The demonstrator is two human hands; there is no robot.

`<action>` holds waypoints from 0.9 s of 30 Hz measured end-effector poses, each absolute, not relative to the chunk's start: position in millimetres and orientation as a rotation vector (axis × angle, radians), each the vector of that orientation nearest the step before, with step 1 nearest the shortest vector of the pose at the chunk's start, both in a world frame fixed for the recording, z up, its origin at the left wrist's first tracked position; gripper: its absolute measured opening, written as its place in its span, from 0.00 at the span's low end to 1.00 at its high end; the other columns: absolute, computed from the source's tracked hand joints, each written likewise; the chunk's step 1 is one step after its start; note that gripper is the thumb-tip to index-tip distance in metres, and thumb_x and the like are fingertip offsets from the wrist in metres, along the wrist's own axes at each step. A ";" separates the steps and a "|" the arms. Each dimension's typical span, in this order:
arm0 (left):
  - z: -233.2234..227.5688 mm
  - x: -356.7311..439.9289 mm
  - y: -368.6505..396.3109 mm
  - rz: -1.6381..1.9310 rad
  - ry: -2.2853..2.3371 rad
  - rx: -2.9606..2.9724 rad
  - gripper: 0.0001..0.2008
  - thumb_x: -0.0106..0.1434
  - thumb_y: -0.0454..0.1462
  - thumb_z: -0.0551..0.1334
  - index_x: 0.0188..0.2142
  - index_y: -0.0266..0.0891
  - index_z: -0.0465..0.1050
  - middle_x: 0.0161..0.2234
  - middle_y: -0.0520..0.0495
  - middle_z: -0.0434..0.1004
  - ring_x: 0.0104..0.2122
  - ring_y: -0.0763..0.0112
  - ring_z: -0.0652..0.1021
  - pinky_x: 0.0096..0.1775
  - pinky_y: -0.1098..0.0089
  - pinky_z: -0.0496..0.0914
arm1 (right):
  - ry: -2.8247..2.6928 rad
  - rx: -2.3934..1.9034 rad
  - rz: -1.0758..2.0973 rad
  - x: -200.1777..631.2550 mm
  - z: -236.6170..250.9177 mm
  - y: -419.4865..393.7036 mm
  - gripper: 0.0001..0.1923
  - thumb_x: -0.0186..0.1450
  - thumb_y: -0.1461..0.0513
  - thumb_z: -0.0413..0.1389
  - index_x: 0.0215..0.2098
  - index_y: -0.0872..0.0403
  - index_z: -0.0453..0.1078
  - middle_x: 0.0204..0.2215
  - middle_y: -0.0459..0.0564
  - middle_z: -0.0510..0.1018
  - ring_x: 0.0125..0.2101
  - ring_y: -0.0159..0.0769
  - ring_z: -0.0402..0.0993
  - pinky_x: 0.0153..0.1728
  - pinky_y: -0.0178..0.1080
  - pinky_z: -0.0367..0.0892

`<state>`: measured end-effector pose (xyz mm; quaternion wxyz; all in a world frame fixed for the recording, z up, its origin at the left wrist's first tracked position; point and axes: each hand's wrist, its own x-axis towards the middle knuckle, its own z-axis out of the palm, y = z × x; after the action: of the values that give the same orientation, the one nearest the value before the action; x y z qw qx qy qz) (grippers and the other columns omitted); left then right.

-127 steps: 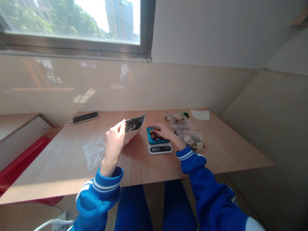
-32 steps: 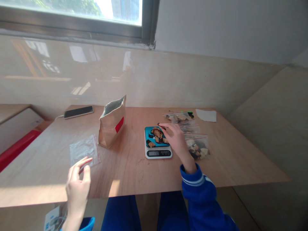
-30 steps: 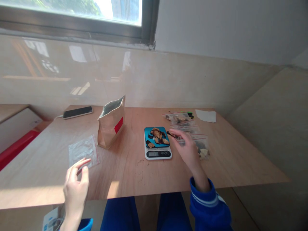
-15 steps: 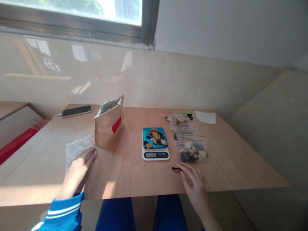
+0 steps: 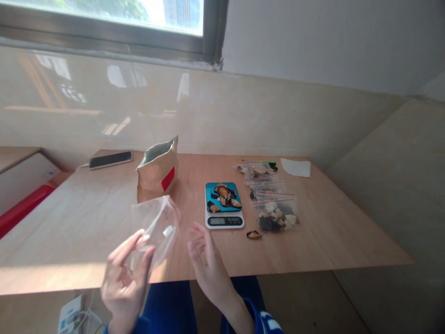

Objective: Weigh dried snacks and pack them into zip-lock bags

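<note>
Plastic zip bag [image 5: 157, 226], clear and empty, is hanging in the air above the near edge of the wooden table [image 5: 86, 218], lifted off the surface with its mouth and thin red strip turned up toward the far side. The left hand [image 5: 125, 273] is gripping it from below, fingers and thumb closing on the bag's lower part. The right hand [image 5: 205, 260] is hovering just beside the bag on its right, palm facing it, fingers spreading apart and holding nothing; it is not touching the plastic.

Beyond the right hand, a single dark dried piece [image 5: 254, 234] is lying alone on the table, near the front of a small kitchen scale [image 5: 224, 221]. The scale's blue plate is carrying a little heap of brown and dark dried pieces [image 5: 224, 196], and its display is showing, though the digits are too small to read. Just right of the scale, a row of filled zip bags [image 5: 276, 215] is running toward the wall, with a white paper [image 5: 295, 167] lying past the last one. Behind the lifted bag, a brown stand-up pouch [image 5: 158, 169] with a red label is standing open. A phone [image 5: 110, 159] is lying at the far left corner.
</note>
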<state>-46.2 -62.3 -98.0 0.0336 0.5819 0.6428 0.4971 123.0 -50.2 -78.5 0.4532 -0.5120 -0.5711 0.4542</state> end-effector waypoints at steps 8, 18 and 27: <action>-97.2 -14.7 -51.1 1.741 1.677 1.449 0.07 0.60 0.39 0.64 0.38 0.41 0.77 0.44 0.46 0.78 0.41 0.67 0.78 0.39 0.68 0.73 | -1.038 -1.177 1.421 123.9 -96.5 -32.2 0.22 0.63 0.44 0.53 0.42 0.53 0.65 0.38 0.52 0.77 0.30 0.34 0.75 0.32 0.38 0.71; -92.2 -24.5 -35.5 1.629 1.589 1.379 0.11 0.62 0.45 0.62 0.40 0.42 0.72 0.57 0.45 0.72 0.59 0.60 0.68 0.60 0.56 0.60 | -1.957 -1.482 0.593 231.2 -89.9 47.8 0.34 0.65 0.49 0.53 0.66 0.50 0.53 0.68 0.59 0.48 0.68 0.49 0.40 0.65 0.55 0.41; -101.7 -5.1 -22.0 1.642 1.548 1.395 0.17 0.67 0.47 0.54 0.49 0.40 0.63 0.59 0.34 0.68 0.60 0.58 0.68 0.58 0.54 0.64 | -2.374 -1.269 0.530 249.1 -118.9 117.7 0.30 0.67 0.53 0.54 0.65 0.49 0.55 0.64 0.60 0.58 0.65 0.46 0.51 0.63 0.53 0.51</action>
<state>-5.1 -22.0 -101.7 0.2419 0.5101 0.5662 0.6006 249.1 117.7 -118.9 0.1977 -0.4534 -0.8483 0.1893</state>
